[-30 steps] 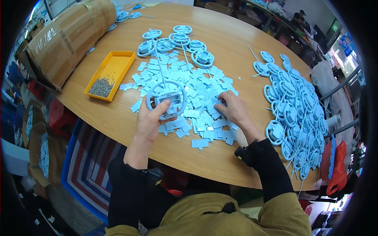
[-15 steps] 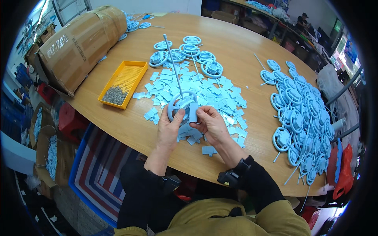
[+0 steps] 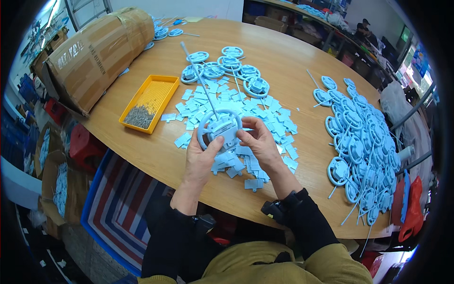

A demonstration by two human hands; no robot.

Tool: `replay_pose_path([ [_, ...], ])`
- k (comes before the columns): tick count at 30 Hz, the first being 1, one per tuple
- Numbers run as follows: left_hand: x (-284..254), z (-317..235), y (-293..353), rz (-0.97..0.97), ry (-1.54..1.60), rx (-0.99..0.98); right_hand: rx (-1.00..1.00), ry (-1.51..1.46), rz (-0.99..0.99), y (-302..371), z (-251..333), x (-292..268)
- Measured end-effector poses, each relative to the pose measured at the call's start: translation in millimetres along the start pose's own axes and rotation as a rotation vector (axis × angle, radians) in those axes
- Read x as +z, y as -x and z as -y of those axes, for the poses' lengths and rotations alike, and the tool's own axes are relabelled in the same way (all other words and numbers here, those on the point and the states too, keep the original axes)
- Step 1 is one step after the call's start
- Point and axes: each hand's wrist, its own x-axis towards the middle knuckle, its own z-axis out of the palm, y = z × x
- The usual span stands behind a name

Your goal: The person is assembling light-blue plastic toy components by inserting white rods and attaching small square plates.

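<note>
Blue wheel [image 3: 221, 129]; boxy centre [image 3: 225, 134]; long thin stem [image 3: 200, 81]

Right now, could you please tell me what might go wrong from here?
If the left grip slackens, the wheel-shaped blue part might drop onto the loose blue plates and scatter them. Its long thin rod sticks up and away, so a swing could perhaps knock something. The pile of blue wheels reaches the near edge of the table, with rods poking past, so a bump might send some down.
</note>
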Motion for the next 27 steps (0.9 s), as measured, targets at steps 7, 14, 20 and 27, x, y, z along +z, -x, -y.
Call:
replay_pose_path([
  [7,14,15,0,0.036,-0.417,0.208,0.042,-0.35,0.083,10,-5,-14],
  [14,7,27,5,0.132,-0.557,0.031,0.106,-0.373,-0.022,31,-19,-49],
  [20,-2,11,-7,0.029,-0.495,0.029,-0.276,-0.682,-0.531,14,-21,-221],
  [27,-8,-6,-2,0.012,-0.803,0.164,-0.084,0.023,-0.129,-69,-16,-137],
])
